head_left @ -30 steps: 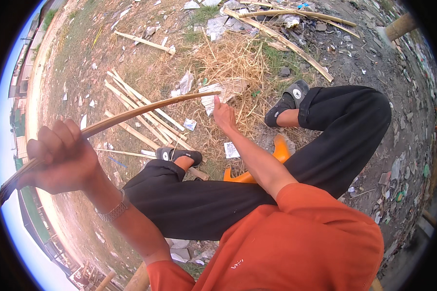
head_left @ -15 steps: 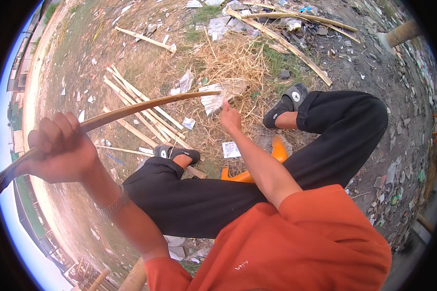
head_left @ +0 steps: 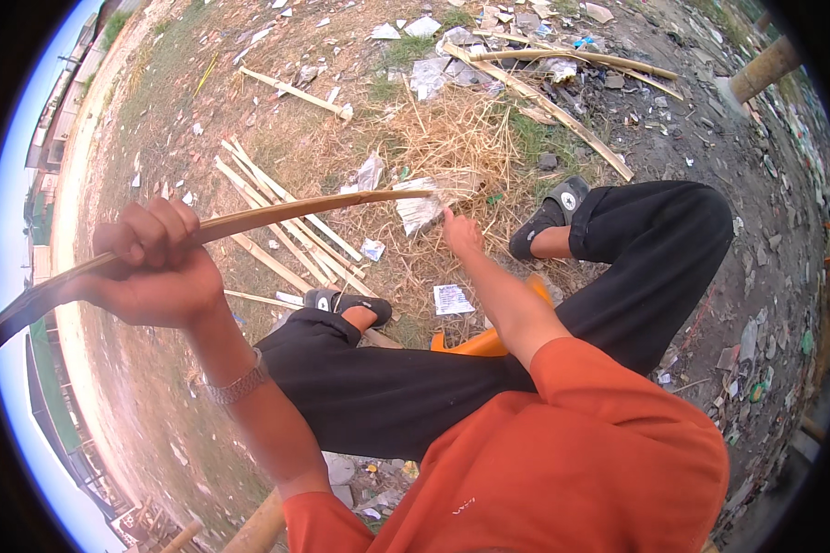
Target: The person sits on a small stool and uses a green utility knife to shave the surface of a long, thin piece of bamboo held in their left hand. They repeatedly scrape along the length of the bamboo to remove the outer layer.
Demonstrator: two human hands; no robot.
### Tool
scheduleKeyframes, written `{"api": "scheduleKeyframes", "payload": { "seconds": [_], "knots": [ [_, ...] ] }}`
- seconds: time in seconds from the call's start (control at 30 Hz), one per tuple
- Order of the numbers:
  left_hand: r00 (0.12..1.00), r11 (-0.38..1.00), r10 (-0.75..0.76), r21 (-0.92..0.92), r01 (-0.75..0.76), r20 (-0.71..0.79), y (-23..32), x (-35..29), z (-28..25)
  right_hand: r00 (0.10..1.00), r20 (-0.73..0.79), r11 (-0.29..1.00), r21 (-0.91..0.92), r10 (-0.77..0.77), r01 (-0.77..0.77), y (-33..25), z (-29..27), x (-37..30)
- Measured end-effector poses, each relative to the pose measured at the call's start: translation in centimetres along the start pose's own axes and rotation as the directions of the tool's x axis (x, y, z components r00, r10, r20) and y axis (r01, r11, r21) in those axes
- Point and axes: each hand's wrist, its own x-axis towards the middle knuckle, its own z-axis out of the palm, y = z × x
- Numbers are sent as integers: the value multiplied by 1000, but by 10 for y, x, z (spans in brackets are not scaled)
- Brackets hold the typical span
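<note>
Head view: left hand (head_left: 161, 267) is closed in a fist round the strip (head_left: 277, 216), a long bowed piece. It runs from the left rim, in front of the left grip, across to the middle. Right hand (head_left: 464, 235) sits just below its far tip, fingers partly curled; can't tell if that grip holds anything.

Surface is outdoor ground (head_left: 184, 120): dry, brownish left, greyer right with scattered litter (head_left: 752, 341). Loose strips (head_left: 249, 192) lie in a bunch beyond the left foot. Straw (head_left: 452, 129) heaped top centre, paper (head_left: 452, 300) and orange thing (head_left: 480, 345) between the legs. Post (head_left: 765, 69) upper right, buildings (head_left: 60, 134) along left rim.
</note>
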Motion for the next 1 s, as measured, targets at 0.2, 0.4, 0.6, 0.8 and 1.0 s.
{"api": "scheduleKeyframes", "payload": {
  "seconds": [0.2, 0.4, 0.6, 0.8, 1.0],
  "knots": [
    [1000, 1000, -10, 6, 10, -30, -2, 8, -11, 999, -6, 992, 120, -46, 46, -8, 0, -10],
    [999, 999, -39, -3, 39, -8, 0, 11, -16, 979, 117, 977, 158, -166, 146, -33, 12, 1],
    [1000, 997, -6, -77, 7, 17, 3, 10, -28, 997, 82, 999, 53, -1, -3, -4, 37, 6],
    [999, 994, -45, -100, 45, 5, -2, 16, -42, 997, 74, 998, 57, -11, 7, 20, -2, -23],
    [906, 958, -47, -237, 160, 421, 2, 17, -33, 899, 24, 850, 339, -437, 404, -63, -47, -100]
  ]
}}
